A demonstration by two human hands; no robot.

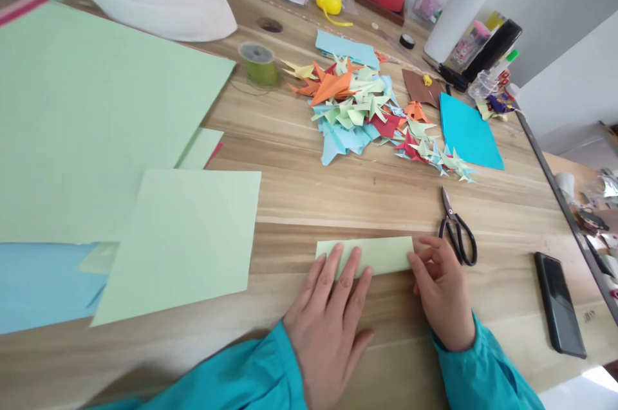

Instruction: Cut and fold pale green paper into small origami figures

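Observation:
A small folded strip of pale green paper lies on the wooden table near its front edge. My left hand lies flat with fingers stretched out, its fingertips pressing the strip's left part. My right hand has its fingers curled and pinches the strip's right end. Both arms wear teal sleeves.
Black scissors lie just right of the strip, a dark phone farther right. A pile of folded paper shapes and a blue sheet sit behind. Large green sheets cover the left. A thread spool stands at the back.

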